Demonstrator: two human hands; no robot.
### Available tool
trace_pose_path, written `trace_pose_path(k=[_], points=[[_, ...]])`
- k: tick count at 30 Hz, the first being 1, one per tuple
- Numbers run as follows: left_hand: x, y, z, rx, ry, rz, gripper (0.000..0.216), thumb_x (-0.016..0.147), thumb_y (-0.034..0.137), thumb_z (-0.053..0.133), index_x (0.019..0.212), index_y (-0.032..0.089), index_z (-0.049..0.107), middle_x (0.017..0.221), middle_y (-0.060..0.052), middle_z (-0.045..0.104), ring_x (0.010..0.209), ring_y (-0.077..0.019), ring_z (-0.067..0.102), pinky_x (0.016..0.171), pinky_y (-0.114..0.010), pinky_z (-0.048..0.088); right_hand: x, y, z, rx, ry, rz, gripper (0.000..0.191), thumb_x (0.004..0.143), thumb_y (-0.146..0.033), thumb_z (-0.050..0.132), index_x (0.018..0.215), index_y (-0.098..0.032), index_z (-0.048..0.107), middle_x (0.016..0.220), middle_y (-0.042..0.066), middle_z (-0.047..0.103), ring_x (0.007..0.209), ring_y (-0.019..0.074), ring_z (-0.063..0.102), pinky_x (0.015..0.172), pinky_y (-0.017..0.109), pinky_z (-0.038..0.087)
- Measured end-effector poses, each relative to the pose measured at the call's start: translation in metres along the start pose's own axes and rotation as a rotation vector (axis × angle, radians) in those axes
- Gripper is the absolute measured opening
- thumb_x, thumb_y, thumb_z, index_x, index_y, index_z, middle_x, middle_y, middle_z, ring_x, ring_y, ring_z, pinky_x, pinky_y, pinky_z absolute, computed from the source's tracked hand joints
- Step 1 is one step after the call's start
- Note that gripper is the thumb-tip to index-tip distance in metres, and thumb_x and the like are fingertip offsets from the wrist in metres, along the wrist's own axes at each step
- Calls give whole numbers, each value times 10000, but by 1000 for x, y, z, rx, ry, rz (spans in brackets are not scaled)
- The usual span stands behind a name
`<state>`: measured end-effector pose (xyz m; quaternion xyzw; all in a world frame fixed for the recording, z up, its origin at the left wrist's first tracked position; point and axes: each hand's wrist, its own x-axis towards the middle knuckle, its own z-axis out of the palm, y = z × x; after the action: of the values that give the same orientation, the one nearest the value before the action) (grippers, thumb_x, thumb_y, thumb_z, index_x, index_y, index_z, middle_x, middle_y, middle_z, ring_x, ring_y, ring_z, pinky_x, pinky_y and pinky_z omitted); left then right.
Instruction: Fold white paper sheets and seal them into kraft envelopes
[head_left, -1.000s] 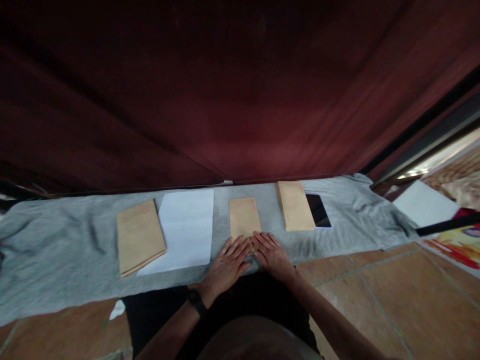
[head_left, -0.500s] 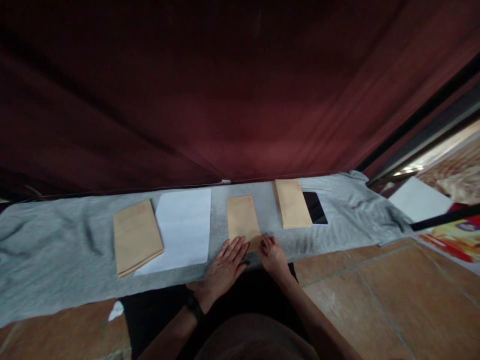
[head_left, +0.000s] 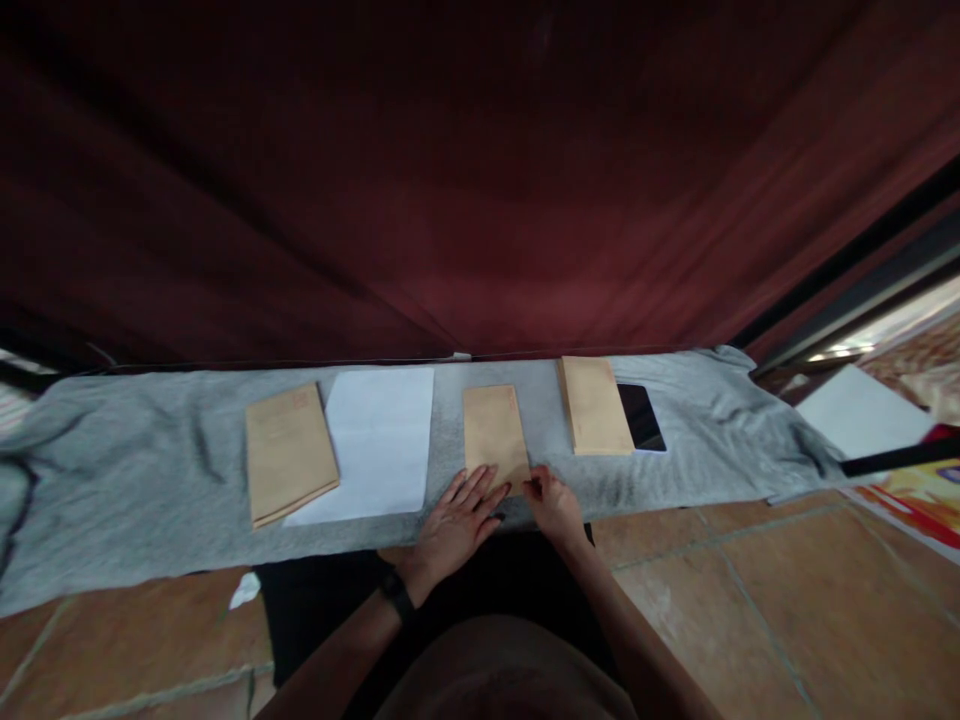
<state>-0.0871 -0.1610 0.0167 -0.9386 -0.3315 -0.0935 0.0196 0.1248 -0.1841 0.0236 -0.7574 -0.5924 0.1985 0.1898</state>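
Observation:
A small brown envelope (head_left: 493, 433) lies in the middle of a grey cloth (head_left: 150, 470) spread on the floor. My left hand (head_left: 459, 520) rests flat beside its near edge, fingers stretched out and touching the envelope's lower left corner. My right hand (head_left: 553, 503) is curled, its fingertips pinching the envelope's near right corner. A black band sits on my left wrist.
A stack of brown envelopes (head_left: 289, 452) and a white sheet (head_left: 379, 440) lie to the left. Another envelope stack (head_left: 594, 404) and a dark phone (head_left: 641, 416) lie to the right. A dark red curtain (head_left: 450, 180) hangs behind. More paper (head_left: 855, 410) lies far right on tiles.
My right hand went from lying flat on the envelope's near end to a pinch at its right corner. My left hand stayed flat. The view shifted slightly.

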Motion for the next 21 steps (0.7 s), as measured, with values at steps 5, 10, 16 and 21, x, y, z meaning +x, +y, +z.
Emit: trace_pose_path(k=[5,10,16,21], points=[[2,-1,-2,-66,13,-27,480,1051,459,382,1505,312,434,1596,-27,405,1480,-190,355,1236,-413,234,-3,-3,0,-92,33,-14,105,969,-230,555,1053,-210,615,847,41,749,776,197,726,652,252,448],[9,0,-7,-169,33,-100,430,1061,399,367,1427,249,536,1497,-33,541,1411,-174,456,1206,-396,309,-8,-6,3,-201,106,-42,246,985,-250,497,1208,-178,576,877,76,745,711,206,708,614,271,452],[21,-4,-10,-278,36,-139,362,1052,309,387,1288,196,638,1350,-58,661,1283,-176,570,1122,-361,415,-15,3,7,-191,201,-291,262,1014,-242,426,1175,-202,628,927,101,671,847,244,639,765,346,490],[35,-18,-6,-271,-36,-94,305,1020,236,432,1235,227,648,1262,-51,689,1211,-189,597,1070,-351,448,-25,15,13,-119,199,-418,346,1025,-197,373,1264,-227,622,1073,107,625,941,243,588,869,392,473]])
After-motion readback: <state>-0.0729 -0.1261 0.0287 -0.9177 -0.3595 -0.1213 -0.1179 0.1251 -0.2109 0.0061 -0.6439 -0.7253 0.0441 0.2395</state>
